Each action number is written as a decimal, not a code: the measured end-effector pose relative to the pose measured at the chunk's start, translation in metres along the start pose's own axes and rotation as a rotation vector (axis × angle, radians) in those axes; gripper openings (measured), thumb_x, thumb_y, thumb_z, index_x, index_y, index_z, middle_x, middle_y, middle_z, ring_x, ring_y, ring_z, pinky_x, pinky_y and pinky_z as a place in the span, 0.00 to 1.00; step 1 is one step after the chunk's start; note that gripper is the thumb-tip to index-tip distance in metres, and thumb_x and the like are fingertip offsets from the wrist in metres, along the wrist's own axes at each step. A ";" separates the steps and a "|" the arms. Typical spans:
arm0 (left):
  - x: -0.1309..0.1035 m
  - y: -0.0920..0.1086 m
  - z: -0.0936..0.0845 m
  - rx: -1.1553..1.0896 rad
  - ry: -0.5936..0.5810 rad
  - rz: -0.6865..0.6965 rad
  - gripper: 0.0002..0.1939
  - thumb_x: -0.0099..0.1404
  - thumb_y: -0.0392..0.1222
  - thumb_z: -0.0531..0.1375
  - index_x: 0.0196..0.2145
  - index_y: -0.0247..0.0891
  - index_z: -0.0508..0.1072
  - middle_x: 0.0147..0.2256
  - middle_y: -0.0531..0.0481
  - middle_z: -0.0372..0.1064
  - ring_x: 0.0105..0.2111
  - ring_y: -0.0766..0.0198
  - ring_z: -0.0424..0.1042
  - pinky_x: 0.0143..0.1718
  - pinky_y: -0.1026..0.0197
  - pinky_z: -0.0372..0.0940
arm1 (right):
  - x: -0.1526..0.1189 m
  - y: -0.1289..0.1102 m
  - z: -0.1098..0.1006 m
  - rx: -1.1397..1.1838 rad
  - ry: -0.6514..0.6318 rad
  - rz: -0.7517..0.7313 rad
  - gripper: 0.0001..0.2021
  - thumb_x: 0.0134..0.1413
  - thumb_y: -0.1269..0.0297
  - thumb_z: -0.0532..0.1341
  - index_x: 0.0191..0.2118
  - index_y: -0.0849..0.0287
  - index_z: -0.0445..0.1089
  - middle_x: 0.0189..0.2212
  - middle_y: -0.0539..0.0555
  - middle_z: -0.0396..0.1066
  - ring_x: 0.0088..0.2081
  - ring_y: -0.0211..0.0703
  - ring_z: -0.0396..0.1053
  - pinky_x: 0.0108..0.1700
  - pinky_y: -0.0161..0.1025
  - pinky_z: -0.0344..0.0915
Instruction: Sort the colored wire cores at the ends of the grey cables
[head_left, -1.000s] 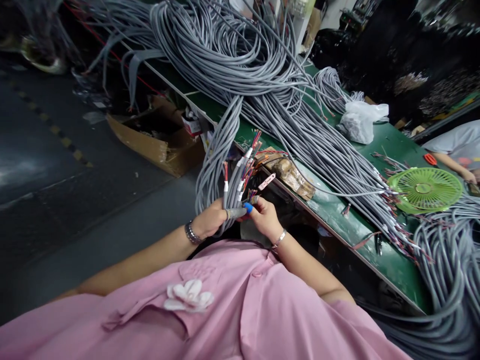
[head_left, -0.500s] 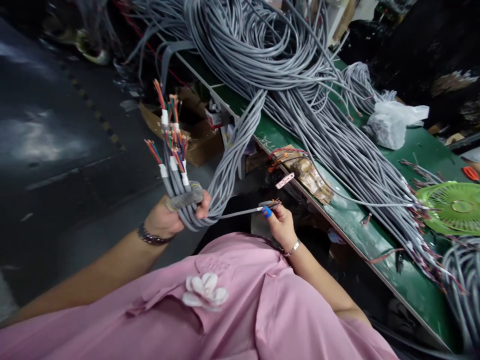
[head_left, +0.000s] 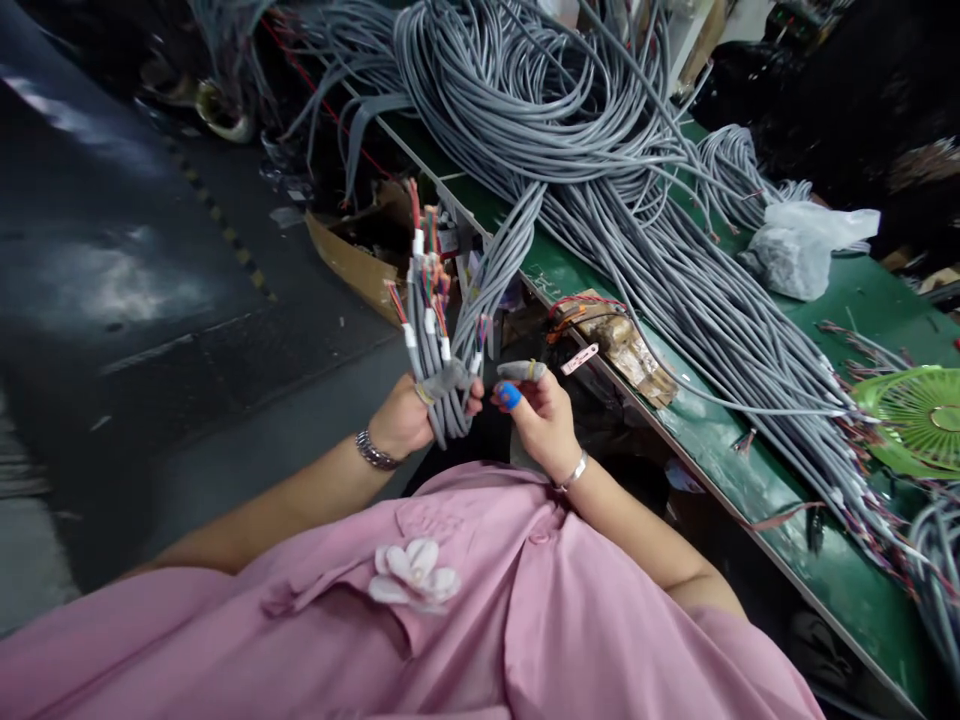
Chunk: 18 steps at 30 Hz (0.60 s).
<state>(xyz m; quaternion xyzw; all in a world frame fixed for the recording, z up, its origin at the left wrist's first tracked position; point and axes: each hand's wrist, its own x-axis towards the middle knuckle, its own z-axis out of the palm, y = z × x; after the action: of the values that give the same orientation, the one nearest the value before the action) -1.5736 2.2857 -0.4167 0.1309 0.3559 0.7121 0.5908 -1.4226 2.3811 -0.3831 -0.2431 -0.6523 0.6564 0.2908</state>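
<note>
My left hand (head_left: 416,410), with a grey cover on a finger, is closed around a bundle of grey cables (head_left: 448,408). The cable ends point up, showing white sleeves and stripped coloured wires (head_left: 431,270). One end (head_left: 480,340) stands at the bundle's right side. Just to the right is my right hand (head_left: 541,415), its fingers curled and slightly apart. It has a blue cover on the thumb and a grey one on the index finger. I see no cable in it. From the bundle, the cables run back toward the bench.
A green bench (head_left: 720,440) slants along the right, bearing a big coil of grey cable (head_left: 525,110). A green fan (head_left: 919,415), a plastic bag (head_left: 806,250) and a taped block (head_left: 630,355) are on it. A cardboard box (head_left: 345,255) stands below the bench.
My left hand has moved right with the bundle, close to my right hand. The single cable end between my right fingers is now in the left-hand bundle. My right hand has shifted slightly left.
</note>
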 end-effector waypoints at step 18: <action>0.020 0.004 0.055 0.200 0.041 0.148 0.17 0.55 0.50 0.66 0.31 0.31 0.72 0.26 0.48 0.73 0.20 0.68 0.69 0.20 0.68 0.64 | -0.027 0.007 -0.001 -1.003 -0.206 -0.098 0.07 0.47 0.68 0.57 0.36 0.57 0.62 0.28 0.52 0.69 0.28 0.41 0.65 0.31 0.35 0.57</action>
<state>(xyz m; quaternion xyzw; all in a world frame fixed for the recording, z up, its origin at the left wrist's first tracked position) -1.5482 2.3234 -0.3793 0.2005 0.4267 0.7173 0.5130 -1.4033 2.3634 -0.3916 -0.2559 -0.9229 0.2687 0.1033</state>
